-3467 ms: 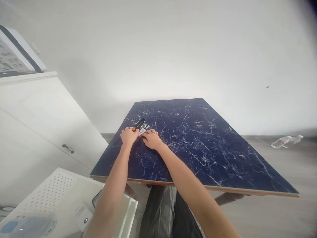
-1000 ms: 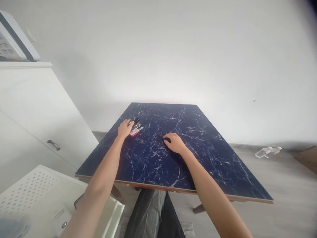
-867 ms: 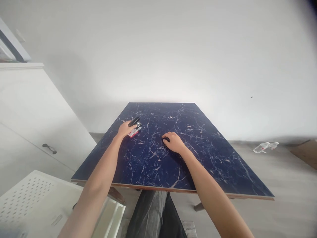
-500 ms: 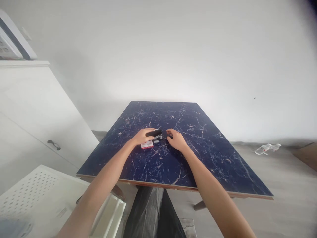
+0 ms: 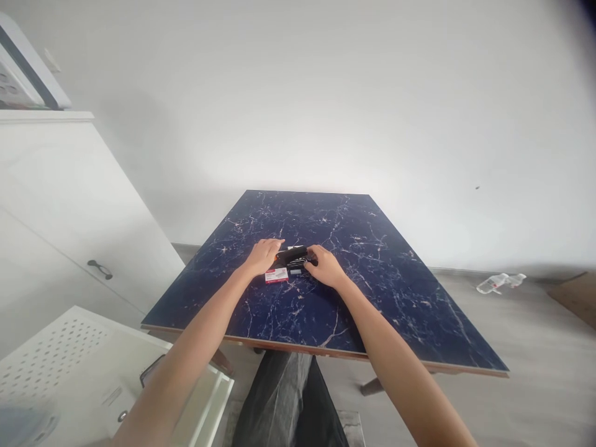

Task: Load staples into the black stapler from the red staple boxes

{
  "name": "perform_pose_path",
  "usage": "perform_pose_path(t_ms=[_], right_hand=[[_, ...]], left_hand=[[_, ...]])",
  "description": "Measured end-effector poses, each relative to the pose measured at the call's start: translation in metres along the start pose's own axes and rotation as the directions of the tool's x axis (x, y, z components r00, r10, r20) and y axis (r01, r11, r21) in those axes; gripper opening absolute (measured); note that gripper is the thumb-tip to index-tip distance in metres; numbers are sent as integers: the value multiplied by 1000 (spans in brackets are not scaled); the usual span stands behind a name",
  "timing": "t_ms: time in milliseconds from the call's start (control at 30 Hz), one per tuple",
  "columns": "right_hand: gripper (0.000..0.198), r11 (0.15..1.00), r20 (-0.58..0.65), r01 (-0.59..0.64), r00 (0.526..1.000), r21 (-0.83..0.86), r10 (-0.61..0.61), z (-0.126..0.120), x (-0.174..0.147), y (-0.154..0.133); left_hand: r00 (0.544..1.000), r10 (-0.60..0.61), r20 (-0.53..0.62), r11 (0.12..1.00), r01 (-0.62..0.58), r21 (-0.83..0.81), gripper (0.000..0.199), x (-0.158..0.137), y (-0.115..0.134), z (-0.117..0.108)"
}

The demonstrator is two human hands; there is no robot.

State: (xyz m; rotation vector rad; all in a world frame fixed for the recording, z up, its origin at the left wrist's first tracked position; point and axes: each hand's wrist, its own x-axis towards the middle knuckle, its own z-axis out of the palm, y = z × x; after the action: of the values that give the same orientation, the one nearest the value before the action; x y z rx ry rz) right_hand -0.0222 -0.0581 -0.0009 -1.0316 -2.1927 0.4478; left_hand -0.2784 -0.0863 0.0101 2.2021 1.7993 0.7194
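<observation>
A black stapler [image 5: 293, 254] lies across the middle of the blue marbled table [image 5: 298, 310]. Around its right end, the thumb and fingers of my right hand [image 5: 326, 266] are closed. My left hand [image 5: 261, 256] is beside the stapler's left end, fingers stretched out and not wrapped round it; whether it touches the stapler I cannot tell. Just in front lies a small red-and-white box [image 5: 276, 275], probably of staples. A small pale strip [image 5: 295, 271] sits to the right of the box. Part of something white shows behind the stapler.
A white cabinet [image 5: 56, 205] with a dark handle stands to the left. Nearer on that side is a white perforated unit [image 5: 69, 360]. Clear plastic bottles [image 5: 493, 283] lie on the floor at right, near a brown cardboard piece [image 5: 575, 301]. A white wall rises behind the table.
My right hand has moved left and closed on the stapler's right end. My left hand has loosened from the stapler and shifted slightly left, its fingers now stretched out.
</observation>
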Motion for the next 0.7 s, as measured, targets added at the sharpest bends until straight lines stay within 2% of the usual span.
perform_pose_path(t_ms=[67, 233, 333, 400, 500, 600, 700], right_hand=[[5, 999, -31, -39, 999, -29, 38, 0, -1, -5], [12, 998, -33, 49, 998, -26, -50, -2, -4, -20], [1, 999, -139, -33, 990, -7, 32, -5, -2, -18], [17, 996, -157, -80, 984, 38, 85, -7, -1, -11], [33, 998, -15, -47, 999, 50, 48, -6, 0, -2], [26, 1000, 82, -10, 997, -21, 11, -2, 0, 0], [15, 999, 133, -31, 991, -14, 33, -7, 2, 3]], left_hand=[[998, -54, -26, 996, 55, 64, 59, -1, 3, 3], [998, -25, -65, 994, 32, 102, 54, -5, 3, 7], [994, -12, -110, 998, 18, 61, 55, -6, 4, 6], [992, -12, -125, 1000, 15, 27, 56, -6, 5, 5], [992, 7, -125, 1000, -6, 9, 55, -5, 6, 5], [990, 21, -137, 1000, -18, 24, 48, -4, 6, 6], [988, 20, -152, 999, -13, 45, 42, -3, 5, 4]])
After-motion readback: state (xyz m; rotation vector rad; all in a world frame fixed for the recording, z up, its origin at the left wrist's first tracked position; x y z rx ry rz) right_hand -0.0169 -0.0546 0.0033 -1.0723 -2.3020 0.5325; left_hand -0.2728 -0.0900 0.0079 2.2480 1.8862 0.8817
